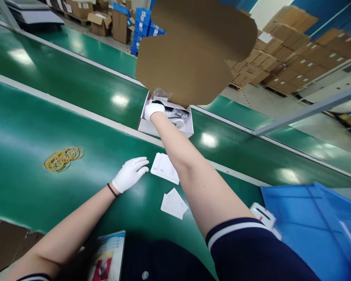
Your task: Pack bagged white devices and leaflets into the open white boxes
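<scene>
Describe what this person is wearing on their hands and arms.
Both the left hand and the right hand wear a plain white glove ending at the wrist. A dark, beaded-looking bracelet circles the left wrist. The forearms are bare. The short sleeves are navy; the right one has a white stripe near its hem, and the left shows a similar pale band.

Belt (99, 97): green. Rubber bands (61, 160), left: yellow. Crate (310, 218), near right: blue. Sleeve (245, 242): navy, white stripe. Left glove (128, 174), right glove (154, 111): white.
</scene>
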Demonstrator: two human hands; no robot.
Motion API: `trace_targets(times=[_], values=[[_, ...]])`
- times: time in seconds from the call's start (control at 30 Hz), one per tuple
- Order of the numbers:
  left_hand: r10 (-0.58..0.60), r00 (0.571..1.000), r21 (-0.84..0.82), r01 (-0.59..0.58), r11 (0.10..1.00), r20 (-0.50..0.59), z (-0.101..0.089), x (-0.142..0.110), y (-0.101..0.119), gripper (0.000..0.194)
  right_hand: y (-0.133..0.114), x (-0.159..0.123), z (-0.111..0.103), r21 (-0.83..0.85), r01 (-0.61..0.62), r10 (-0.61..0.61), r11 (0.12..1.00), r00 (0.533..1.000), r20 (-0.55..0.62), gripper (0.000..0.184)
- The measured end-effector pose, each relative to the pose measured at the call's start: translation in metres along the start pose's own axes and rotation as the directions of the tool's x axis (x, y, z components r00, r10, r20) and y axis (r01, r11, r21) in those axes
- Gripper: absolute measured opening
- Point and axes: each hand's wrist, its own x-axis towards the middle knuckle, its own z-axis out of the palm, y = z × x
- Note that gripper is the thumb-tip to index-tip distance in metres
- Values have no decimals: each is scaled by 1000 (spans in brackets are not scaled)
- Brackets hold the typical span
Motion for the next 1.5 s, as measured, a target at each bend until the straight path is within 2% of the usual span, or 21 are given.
trace_targets(times=[0.07, 0.13, 0.17, 0.23, 0.27, 0.37, 0.43, 0.53, 0.67, 0.73, 0.8, 0.9, 1.03, 1.1, 1.17, 1.2, 1.27, 1.3, 1.37, 1.43, 1.5], values=[[-29, 1000, -7, 29, 1000, 1, -3, 0, -3, 31, 15, -32, -6, -36, -22, 18, 999, 994, -108, 36], [-39, 999, -1, 39, 999, 8, -4, 0, -3, 32, 37, -77, 0, -48, -23, 13, 999, 978, -209, 36], [-36, 999, 2, 36, 999, 14, -4, 1, -3, 32, 50, -102, 8, -36, -26, 18, 999, 979, -202, 37], [-31, 999, 16, 31, 999, 17, -5, 2, -1, 33, 80, -153, 31, 21, -62, 63, 998, 997, -38, 33], [-29, 999, 24, 29, 999, 17, -4, 3, -1, 34, 95, -177, 46, 51, -124, 123, 991, 992, 29, 37], [-29, 1000, 52, 29, 998, 12, -3, 5, 1, 34, 133, -231, 89, 125, -313, 304, 941, 949, 90, 84], [-28, 1000, 61, 28, 998, 6, -2, 6, 0, 35, 149, -251, 110, 195, -382, 375, 903, 924, 73, 96], [-34, 999, 60, 34, 998, 1, -2, 4, -1, 37, 161, -264, 126, 328, -425, 439, 843, 898, 35, 85], [-46, 999, 57, 46, 997, -3, -3, 2, -3, 39, 165, -272, 131, 479, -404, 498, 779, 863, -83, 74], [-39, 999, 52, 40, 998, -20, -4, 1, -3, 39, 164, -275, 134, 549, -394, 551, 737, 821, -149, 58], [-28, 999, 46, 30, 998, -37, -4, 1, -3, 39, 164, -278, 137, 616, -386, 589, 687, 792, -161, 38], [-15, 998, 37, 17, 999, -58, -4, 0, 1, 39, 162, -283, 142, 667, -375, 598, 644, 790, -133, 22], [-7, 996, 7, 7, 1000, -86, -6, -4, 15, 39, 159, -291, 141, 764, -300, 621, 571, 766, -164, 31], [-39, 996, -34, 36, 999, -81, -9, -4, 26, 39, 157, -297, 136, 842, -204, 594, 500, 788, -162, 40], [-114, 993, -113, 113, 987, -8, -11, -2, 39, 48, 154, -302, 130, 900, -117, 531, 419, 836, -139, 39], [-153, 987, -170, 160, 972, 54, -11, 0, 45, 60, 152, -304, 128, 921, -83, 503, 380, 854, -131, 36], [-189, 960, -283, 244, 927, 209, -9, 5, 55, 85, 145, -306, 123, 949, -18, 475, 314, 868, -141, 32], [-196, 938, -325, 287, 901, 286, -7, 8, 60, 85, 141, -306, 121, 954, 9, 475, 301, 866, -158, 31], [-233, 886, -376, 391, 840, 400, -2, 12, 68, 62, 131, -304, 120, 932, 40, 492, 359, 841, -226, 29], [-308, 847, -405, 489, 773, 433, 1, 13, 75, 37, 122, -302, 120, 850, 25, 486, 525, 811, -325, 30], [-382, 836, -447, 537, 715, 394, 2, 12, 81, 26, 116, -299, 121, 718, 9, 432, 696, 794, -427, 35]])
